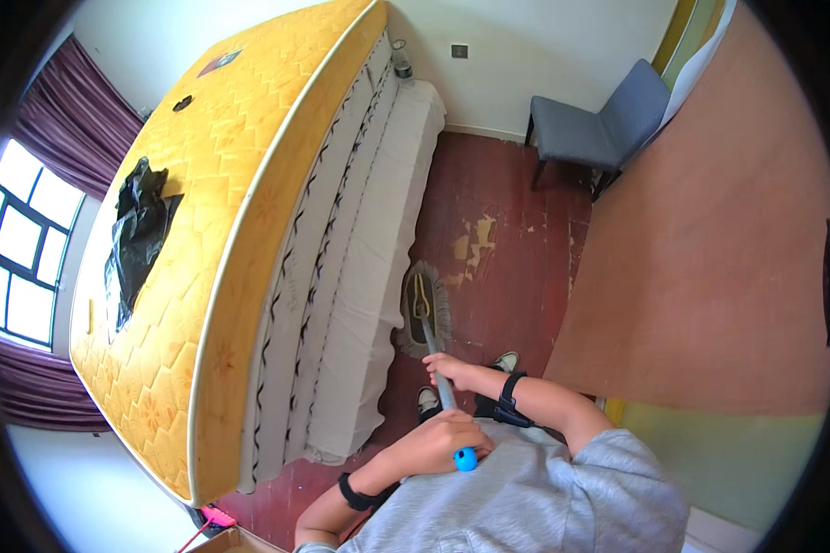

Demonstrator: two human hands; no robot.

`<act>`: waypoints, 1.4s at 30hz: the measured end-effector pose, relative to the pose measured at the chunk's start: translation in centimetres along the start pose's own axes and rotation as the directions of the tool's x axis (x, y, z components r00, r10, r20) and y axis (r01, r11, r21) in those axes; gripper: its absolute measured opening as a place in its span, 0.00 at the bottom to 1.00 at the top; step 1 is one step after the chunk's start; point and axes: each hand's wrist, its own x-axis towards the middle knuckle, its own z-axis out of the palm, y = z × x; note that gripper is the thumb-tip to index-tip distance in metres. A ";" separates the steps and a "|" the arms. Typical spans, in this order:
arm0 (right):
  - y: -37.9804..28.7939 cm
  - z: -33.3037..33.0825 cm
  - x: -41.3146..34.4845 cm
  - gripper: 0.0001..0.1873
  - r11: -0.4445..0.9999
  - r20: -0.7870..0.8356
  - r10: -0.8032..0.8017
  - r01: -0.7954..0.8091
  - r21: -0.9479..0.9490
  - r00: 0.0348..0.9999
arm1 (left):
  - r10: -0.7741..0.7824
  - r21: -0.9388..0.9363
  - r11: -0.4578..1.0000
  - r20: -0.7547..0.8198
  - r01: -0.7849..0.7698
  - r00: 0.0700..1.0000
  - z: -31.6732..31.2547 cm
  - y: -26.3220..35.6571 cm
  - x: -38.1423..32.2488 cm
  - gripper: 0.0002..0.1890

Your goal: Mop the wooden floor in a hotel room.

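Note:
A fringed flat dust mop is in both my hands, its grey handle (431, 340) slanting down to the floor in front of me. My left hand (449, 439) closes around the top of the handle, by its blue end cap (465, 459). Farther down, my right hand (451, 372) grips the same handle. The oval mop head (411, 297), with grey fringe and a yellow metal frame, lies flat on the red wooden floor (487, 269). Its left side is against or very near the white bed skirt (360, 290); I cannot tell if they touch.
To the left stands a bed with a yellow quilted mattress (249, 124); a black plastic bag (138, 228) lies on it. A grey upholstered chair (581, 131) stands by the far wall. A large brown panel (692, 263) borders the floor on the right. A pink brush (218, 516) and cardboard box (235, 542) are at bottom left.

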 end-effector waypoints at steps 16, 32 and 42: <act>-2.4 -23.7 -7.8 0.19 0.858 -0.068 -0.293 0.293 0.423 0.954 | 0.266 -0.156 0.964 0.510 -0.216 0.818 1.0 -2.5 24.7 0.13; -6.8 -26.6 -3.5 0.28 0.696 -0.397 -0.161 0.389 0.603 0.903 | 0.459 -0.311 0.889 0.613 -0.338 0.643 -7.3 -13.5 27.9 0.09; -24.4 -16.1 6.8 0.17 0.907 -0.295 -0.081 0.193 0.374 0.952 | 0.307 -0.316 0.923 0.269 -0.218 0.913 -22.8 -18.7 23.2 0.07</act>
